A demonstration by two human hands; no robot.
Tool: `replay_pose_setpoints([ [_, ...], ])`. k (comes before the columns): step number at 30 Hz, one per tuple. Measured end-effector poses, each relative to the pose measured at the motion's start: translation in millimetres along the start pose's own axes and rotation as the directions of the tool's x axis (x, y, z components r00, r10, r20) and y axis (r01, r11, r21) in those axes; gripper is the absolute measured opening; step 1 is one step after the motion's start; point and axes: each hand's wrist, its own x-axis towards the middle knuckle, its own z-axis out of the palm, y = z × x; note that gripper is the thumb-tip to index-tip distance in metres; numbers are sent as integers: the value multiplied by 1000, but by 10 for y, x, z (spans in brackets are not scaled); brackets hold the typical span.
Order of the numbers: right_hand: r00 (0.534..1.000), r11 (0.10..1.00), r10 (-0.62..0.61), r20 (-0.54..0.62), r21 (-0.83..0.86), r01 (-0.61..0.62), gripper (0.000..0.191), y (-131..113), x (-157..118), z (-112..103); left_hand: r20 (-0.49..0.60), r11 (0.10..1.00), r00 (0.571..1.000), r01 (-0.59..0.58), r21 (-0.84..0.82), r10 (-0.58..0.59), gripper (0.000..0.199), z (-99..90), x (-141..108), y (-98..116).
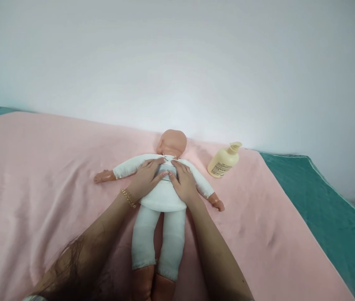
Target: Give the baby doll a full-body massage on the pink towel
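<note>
A baby doll [161, 196] with a white cloth body lies face down on a pink cloth, its head toward the wall and its arms spread out. My left hand [148, 175] rests flat on the left side of its upper back, fingers stretched out. On the other side of the back lies my right hand [182, 180], also flat with its fingers extended. Between my hands a grey panel on the doll's back partly shows. The two thumbs almost meet over it. A gold bracelet circles my left wrist.
To the right of the doll's head stands a pale yellow pump bottle [224, 161] with printed text. The pink cloth [55, 167] is wrinkled at the left and covers a green sheet [325, 196]. A plain white wall [177, 62] rises behind.
</note>
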Motion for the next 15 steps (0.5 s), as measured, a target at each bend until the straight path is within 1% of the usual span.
replay_pose_setpoints([
  [4, 999, 998, 3, -35, 56, -1, 45, -1, -33, -13, -89, 1000, 996, 3, 18, -1, 42, -65, -12, 77],
  [6, 998, 996, 28, -62, 81, -23, 44, -5, -55, -18, -117, 997, 992, 49, 64, -42, 37, -154, -19, 110],
  [8, 994, 993, 61, -92, 104, -51, 43, -9, -77, -23, -119, 986, 987, 124, 111, -111, 29, -270, -37, 116],
  [10, 989, 990, 89, -121, 124, -74, 42, -20, -102, -29, -56, 967, 978, 208, 150, -202, 22, -376, -76, 78],
  [12, 981, 987, 118, -152, 130, -98, 42, -45, -132, -37, 48, 945, 958, 270, 185, -284, 21, -429, -136, -13],
  [14, 970, 985, 149, -191, 117, -128, 44, -83, -163, -44, 115, 940, 946, 279, 195, -305, 22, -406, -198, -147],
  [15, 964, 984, 163, -211, 104, -144, 45, -106, -173, -46, 110, 956, 958, 247, 158, -266, 21, -368, -221, -222],
])
